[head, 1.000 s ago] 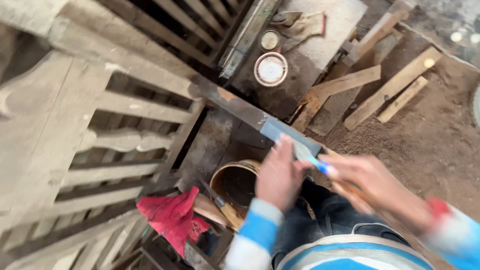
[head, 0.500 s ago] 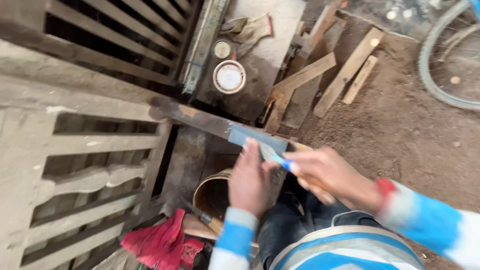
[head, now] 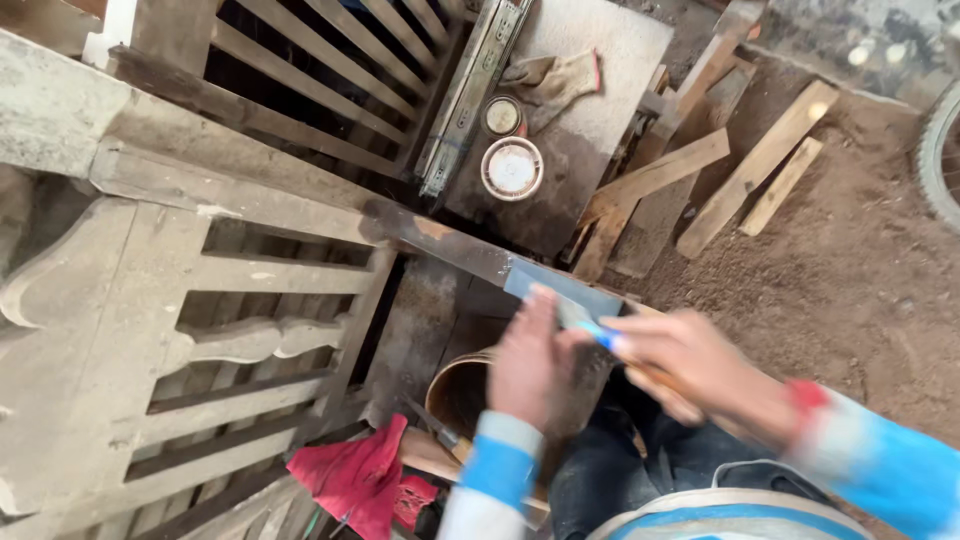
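The work in hand seems to be scraping or filling the dark end of a wooden rail (head: 440, 240) with a flat blade (head: 560, 292). To do it well, I judge that the blade must lie at a low angle to the wood, pressed evenly, and be drawn along the grain in one steady stroke, so that no edge digs in.

The left hand (head: 527, 362) lies flat with its fingers (head: 540, 310) stretched out and close together, not clenched; the tips press on the blade, just where the rail ends. The right hand (head: 690, 362) is closed around a blue handle (head: 600, 335), which sticks out beside its thumb toward the left fingers (the picture is blurred here, so I cannot tell exactly how tight the grasp is).

Below the left wrist stands a round bucket (head: 460, 390), and further to that side lies a red cloth (head: 355, 475). Well beyond the fingertips there is a white round tin (head: 512, 168)
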